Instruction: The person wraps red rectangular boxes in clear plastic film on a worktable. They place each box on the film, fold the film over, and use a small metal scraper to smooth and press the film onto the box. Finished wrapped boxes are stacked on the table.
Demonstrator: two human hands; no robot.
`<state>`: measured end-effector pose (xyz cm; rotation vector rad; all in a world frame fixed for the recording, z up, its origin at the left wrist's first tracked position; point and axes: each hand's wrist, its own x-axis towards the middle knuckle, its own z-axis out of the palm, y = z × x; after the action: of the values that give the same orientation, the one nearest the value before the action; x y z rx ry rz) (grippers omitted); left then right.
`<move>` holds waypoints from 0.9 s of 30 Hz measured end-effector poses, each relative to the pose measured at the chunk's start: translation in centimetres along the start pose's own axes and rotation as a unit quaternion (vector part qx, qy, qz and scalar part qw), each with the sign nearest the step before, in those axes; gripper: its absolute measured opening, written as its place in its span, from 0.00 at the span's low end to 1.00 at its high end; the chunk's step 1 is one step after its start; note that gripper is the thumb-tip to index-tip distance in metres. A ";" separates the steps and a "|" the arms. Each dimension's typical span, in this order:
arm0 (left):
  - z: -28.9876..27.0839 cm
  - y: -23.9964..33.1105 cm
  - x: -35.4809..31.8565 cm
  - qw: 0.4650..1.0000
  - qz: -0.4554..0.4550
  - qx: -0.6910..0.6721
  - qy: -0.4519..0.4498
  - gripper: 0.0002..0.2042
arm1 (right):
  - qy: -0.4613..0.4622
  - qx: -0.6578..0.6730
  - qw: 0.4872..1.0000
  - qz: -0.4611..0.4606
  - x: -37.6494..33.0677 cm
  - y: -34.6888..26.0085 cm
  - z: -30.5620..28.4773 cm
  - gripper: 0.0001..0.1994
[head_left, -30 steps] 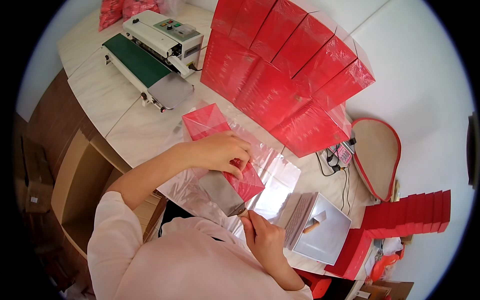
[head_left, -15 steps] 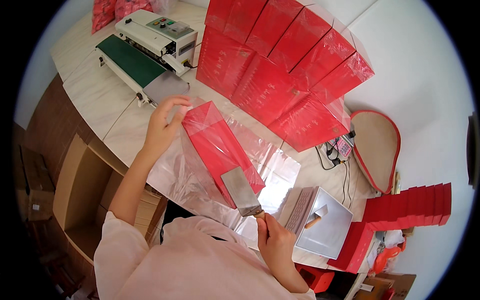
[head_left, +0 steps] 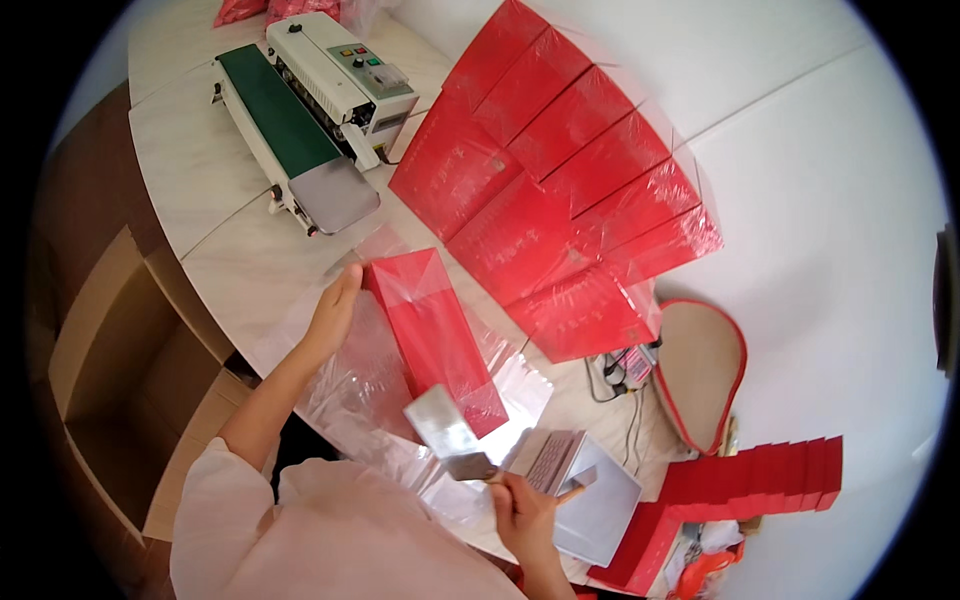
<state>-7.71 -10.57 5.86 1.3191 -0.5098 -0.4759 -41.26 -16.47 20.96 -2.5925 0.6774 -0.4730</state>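
A tall red box [head_left: 435, 330] in loose clear plastic film lies on the table before me, tilted away to the left. My left hand [head_left: 335, 310] is at its far left corner, fingers together against the box and film. My right hand [head_left: 525, 515] is closed around the wooden handle of a scraper [head_left: 440, 425] with a wide metal blade. The blade is over the near left end of the box; whether it touches cannot be told. Clear plastic film [head_left: 360, 390] spreads under and around the box.
A sealing machine [head_left: 325, 90] with a green belt stands at the far left. Wrapped red boxes [head_left: 560, 150] are stacked at the back. To the right are a pale glossy case [head_left: 605, 515] and flat red boxes [head_left: 755, 475]. An open carton [head_left: 140, 400] stands at the left.
The view has shifted. My left hand's raised fingers have come down against the box's corner. The scraper has moved left across the near end of the box.
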 end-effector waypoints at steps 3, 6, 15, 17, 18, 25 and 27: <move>0.7 -0.6 -0.5 0.999 0.014 -0.001 0.042 0.25 | -0.036 -0.029 0.998 -0.052 3.5 -1.3 1.3 0.05; 0.6 -1.4 -0.5 0.999 0.015 -0.025 0.031 0.24 | -0.064 -0.096 0.992 -0.056 6.2 -2.0 2.2 0.06; 0.7 -0.1 -1.3 0.999 0.020 -0.013 0.030 0.22 | -0.025 -0.275 0.958 -0.082 11.4 -3.2 5.3 0.09; 0.6 0.4 -1.5 1.000 0.010 -0.010 0.025 0.22 | -0.018 -0.284 0.954 -0.093 12.5 -3.3 5.9 0.09; 0.6 0.7 -1.6 1.000 0.010 -0.007 0.024 0.22 | -0.023 -0.292 0.951 -0.096 13.1 -3.6 6.1 0.10; 0.5 1.2 -1.9 0.999 0.021 0.026 0.035 0.23 | -0.020 -0.325 0.935 -0.138 18.0 -5.3 8.0 0.12; 0.5 1.2 -2.0 0.999 0.025 0.034 0.031 0.23 | -0.013 -0.331 0.932 -0.151 19.1 -5.6 8.5 0.12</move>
<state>-9.60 -9.53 7.01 1.3790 -0.5086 -0.3781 -19.86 -19.45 20.46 -3.3638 0.4816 -0.3362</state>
